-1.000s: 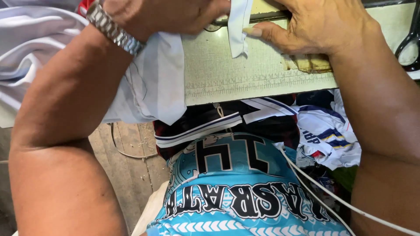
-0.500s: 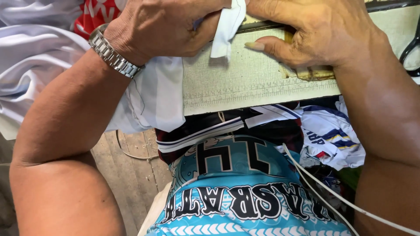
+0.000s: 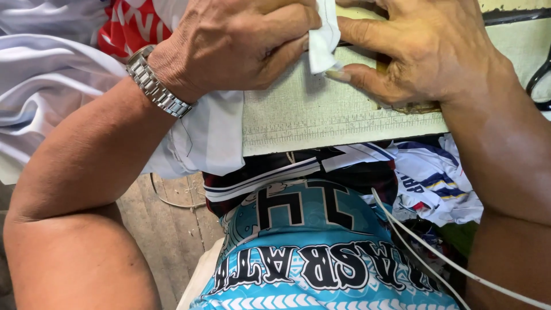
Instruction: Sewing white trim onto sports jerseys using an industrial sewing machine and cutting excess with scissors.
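Observation:
My left hand (image 3: 235,43), a metal watch (image 3: 156,86) on its wrist, pinches a narrow white fabric strip (image 3: 325,35) between thumb and fingers at the top of the view. My right hand (image 3: 425,49) lies flat just right of the strip, its fingertips pressing the strip's edge against the pale worktable (image 3: 310,117). White garment cloth (image 3: 198,143) hangs off the table's front edge beneath my left wrist. The upper end of the strip is cut off by the frame.
A pile of white and red cloth (image 3: 69,63) lies at the left. Below the table are my blue printed shirt (image 3: 310,247), folded sports garments (image 3: 427,178), a white cord (image 3: 425,258) and wooden floorboards (image 3: 166,229). Dark scissor handles (image 3: 538,86) show at the right edge.
Both hands have closed in on the white strip and come lower in the view. The left hand now pinches it, and the right fingers press beside it.

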